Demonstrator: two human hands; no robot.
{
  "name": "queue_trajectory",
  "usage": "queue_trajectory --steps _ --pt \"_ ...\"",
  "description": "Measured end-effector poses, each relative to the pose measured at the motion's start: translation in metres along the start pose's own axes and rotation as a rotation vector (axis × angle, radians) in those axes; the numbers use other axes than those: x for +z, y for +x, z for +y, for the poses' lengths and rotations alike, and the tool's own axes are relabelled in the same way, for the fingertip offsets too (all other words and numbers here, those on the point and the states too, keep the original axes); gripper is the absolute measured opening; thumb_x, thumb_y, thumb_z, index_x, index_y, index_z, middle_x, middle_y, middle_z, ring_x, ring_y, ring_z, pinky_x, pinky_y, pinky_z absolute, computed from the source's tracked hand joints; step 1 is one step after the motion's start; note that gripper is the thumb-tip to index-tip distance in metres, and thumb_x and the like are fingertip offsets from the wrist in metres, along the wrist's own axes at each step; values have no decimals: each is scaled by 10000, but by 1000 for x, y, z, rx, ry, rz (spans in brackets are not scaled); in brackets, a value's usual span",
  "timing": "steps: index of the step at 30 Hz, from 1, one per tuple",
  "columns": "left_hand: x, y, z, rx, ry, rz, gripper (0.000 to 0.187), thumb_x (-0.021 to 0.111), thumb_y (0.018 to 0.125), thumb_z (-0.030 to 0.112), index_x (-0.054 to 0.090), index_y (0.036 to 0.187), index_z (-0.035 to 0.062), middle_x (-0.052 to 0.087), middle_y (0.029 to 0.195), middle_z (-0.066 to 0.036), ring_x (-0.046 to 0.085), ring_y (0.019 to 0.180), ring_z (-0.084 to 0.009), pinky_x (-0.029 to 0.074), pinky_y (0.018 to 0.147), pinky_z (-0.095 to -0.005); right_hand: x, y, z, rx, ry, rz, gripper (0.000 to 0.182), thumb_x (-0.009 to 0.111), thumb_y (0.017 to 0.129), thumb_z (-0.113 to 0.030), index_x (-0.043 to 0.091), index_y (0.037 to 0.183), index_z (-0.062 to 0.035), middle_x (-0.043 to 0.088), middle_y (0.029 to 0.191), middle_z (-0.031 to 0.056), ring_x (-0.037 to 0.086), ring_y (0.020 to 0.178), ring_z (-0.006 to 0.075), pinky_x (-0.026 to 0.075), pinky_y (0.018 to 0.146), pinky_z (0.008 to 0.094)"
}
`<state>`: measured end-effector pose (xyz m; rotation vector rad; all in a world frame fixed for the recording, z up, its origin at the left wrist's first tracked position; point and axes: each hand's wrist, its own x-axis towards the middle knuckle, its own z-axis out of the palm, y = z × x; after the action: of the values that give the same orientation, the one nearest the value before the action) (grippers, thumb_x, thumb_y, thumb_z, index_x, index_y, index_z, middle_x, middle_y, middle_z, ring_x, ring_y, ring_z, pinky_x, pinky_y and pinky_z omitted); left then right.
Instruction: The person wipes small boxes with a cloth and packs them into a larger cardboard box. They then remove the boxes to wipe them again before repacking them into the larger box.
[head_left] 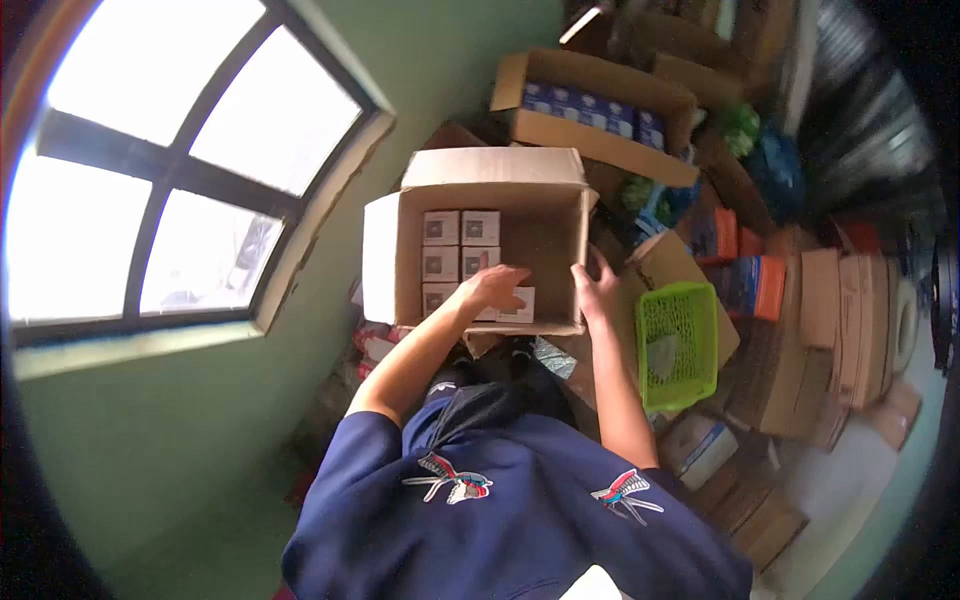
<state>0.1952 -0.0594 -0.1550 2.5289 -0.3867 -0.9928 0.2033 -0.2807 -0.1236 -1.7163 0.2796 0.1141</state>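
Note:
A cardboard box (pixel 545 230) stands in front of me with its top flaps folded out. Small white boxes with a grey picture on top, such as this small box (pixel 440 228), fill its left part in rows. My left hand (pixel 493 288) reaches inside, fingers stretched to the right above the small boxes. Just under its fingers lies another small white box (pixel 518 306) by the near wall. At the right wall, my right hand (pixel 597 290) grips the cardboard edge, thumb at the inner side and fingers outside.
A bright green plastic basket (pixel 678 400) is at the right. Behind stands a long open carton (pixel 590 148) holding several blue packages. Flat cardboard boxes (pixel 862 310) and orange-blue packs (pixel 757 287) crowd the right side. A window (pixel 180 170) is in the green wall at left.

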Motion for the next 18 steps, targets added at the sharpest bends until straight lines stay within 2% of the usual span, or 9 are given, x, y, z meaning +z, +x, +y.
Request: queue_trajectory --steps 1,2,3,6,8,10,11,15,18 --pt "-2 -22 6 4 -161 228 717 799 760 373 576 1395 125 668 1277 -161 552 1305 -330 158 1171 -681 -3 8 22 -41 -281 36 620 733 817 -200 578 1386 -9 697 951 103 648 811 163 527 749 329" --pt "-23 -53 25 17 -218 385 627 796 803 303 604 1364 98 675 1267 -181 582 1280 -317 301 1167 -580 -2 1 5 -3 -201 30 627 734 817 -215 575 1384 2 702 1017 131 659 875 187 529 795 348" --pt "-32 -73 25 -18 -234 405 627 796 803 303 604 1364 98 675 1267 -181 582 1280 -317 301 1167 -580 0 -7 -13 38 -120 22 636 735 818 -230 571 1382 14 707 1083 159 671 939 210 531 841 368" --pt "-43 -139 15 125 -886 685 467 716 922 131 589 1364 53 700 1221 -144 691 1094 -216 551 954 -355 -3 2 10 -8 -111 10 632 727 831 -236 567 1378 37 693 1196 149 647 1065 257 500 947 393" --pt "-11 -172 -17 133 -1291 1000 325 574 992 63 607 1312 20 719 1118 -131 707 913 -164 580 816 -294 -6 7 26 -39 -20 -25 555 682 874 -182 576 1381 17 677 1261 144 632 1135 244 477 996 377" --pt "20 -208 -39 -210 -1368 1586 229 511 978 39 635 1171 25 680 802 -92 629 618 -122 545 574 -249 -13 21 54 -53 -63 -28 493 645 917 -141 580 1381 12 671 1282 137 620 1158 216 465 1019 352" --pt "27 -218 -48 -228 -1400 1771 173 529 984 79 639 1110 33 610 690 -44 581 574 -108 487 510 -226 -16 23 61 -36 -121 -29 490 643 923 -134 576 1385 13 667 1283 130 619 1142 210 467 1012 350" --pt "133 -246 -123 -581 -1454 1834 132 550 1012 117 655 1076 69 617 709 -24 556 562 -96 449 493 -247 -20 24 61 -35 -60 -45 492 643 938 -180 566 1377 28 632 1323 128 590 1174 210 446 1029 347" --pt "205 -250 -154 -888 -1586 1619 120 548 1030 137 653 1070 95 666 776 -15 586 590 -93 480 500 -249 -23 23 55 4 -127 -14 484 630 931 -174 572 1358 47 624 1337 136 574 1196 226 425 1049 350"
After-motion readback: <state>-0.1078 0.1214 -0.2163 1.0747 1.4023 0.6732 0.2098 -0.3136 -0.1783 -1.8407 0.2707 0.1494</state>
